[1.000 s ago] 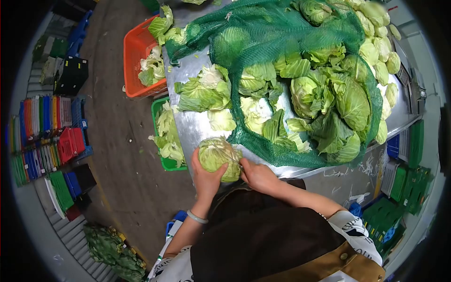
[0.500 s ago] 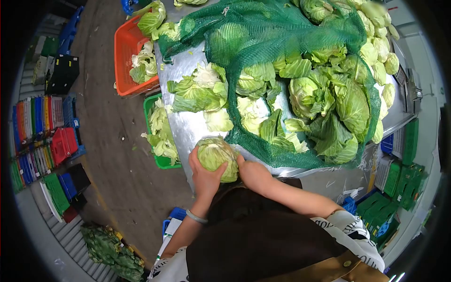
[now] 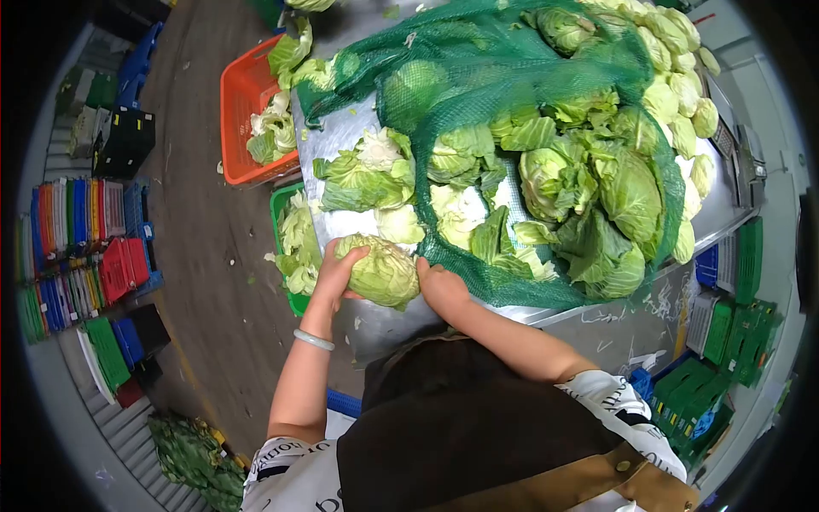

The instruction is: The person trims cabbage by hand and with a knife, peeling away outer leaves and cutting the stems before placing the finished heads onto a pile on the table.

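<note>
A pale green cabbage (image 3: 380, 273) is held at the table's near edge. My left hand (image 3: 339, 271) is closed around its left side, thumb on top, with a pale bangle on the wrist. My right hand (image 3: 442, 288) is curled at the cabbage's right side; what its fingers hold, if anything, is hidden. Just beyond the held cabbage are loose leaves (image 3: 399, 224) and a leafy piece (image 3: 368, 175). A green mesh sack (image 3: 512, 286) lies opened to the right, with several cabbages (image 3: 630, 189) and outer leaves on and in it.
An orange crate (image 3: 243, 171) with leaves stands left of the metal table (image 3: 328, 128). Below it is a green crate (image 3: 299, 305) full of leaves. Trimmed cabbages (image 3: 682, 90) are piled at the far right. Stacked coloured crates (image 3: 77, 213) line the left wall.
The cabbage has moved left and turned, with my left hand shifting to its left side. My right hand has moved slightly up and left. The camera view has also shifted a little.
</note>
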